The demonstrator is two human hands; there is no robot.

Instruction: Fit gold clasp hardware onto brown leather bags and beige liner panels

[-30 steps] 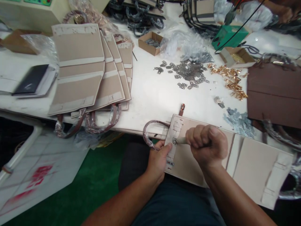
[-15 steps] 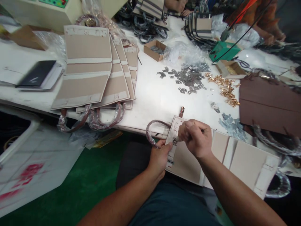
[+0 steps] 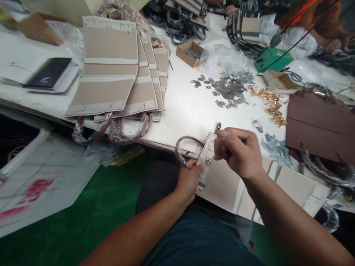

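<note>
A beige bag panel [image 3: 223, 186] lies opened out at the table's front edge, partly over my lap. My left hand [image 3: 191, 177] grips its left edge, thumb on top close to a small metal plate [image 3: 208, 162]. Another metal piece [image 3: 202, 184] sits lower along the same edge. Beside that hand curves a plastic-wrapped brown handle [image 3: 180, 149]. My right hand [image 3: 240, 153] is closed in a fist above the panel, a dark tool end [image 3: 244, 141] poking out of it; the tool's kind is hidden. A short strap with a metal end [image 3: 218, 126] sticks out beyond the panel.
Stacked beige panels [image 3: 109, 90] lie at left, near a dark notebook [image 3: 48, 74]. Loose metal plates [image 3: 229, 90], gold-coloured fittings [image 3: 273, 105] and grey strips [image 3: 276, 147] are spread on the table. A brown panel [image 3: 318, 125] lies at right. Other people work across the table.
My right fist has lifted and moved right, away from the metal plate, which shows more plainly. My left hand keeps its hold. The whole view has shifted slightly.
</note>
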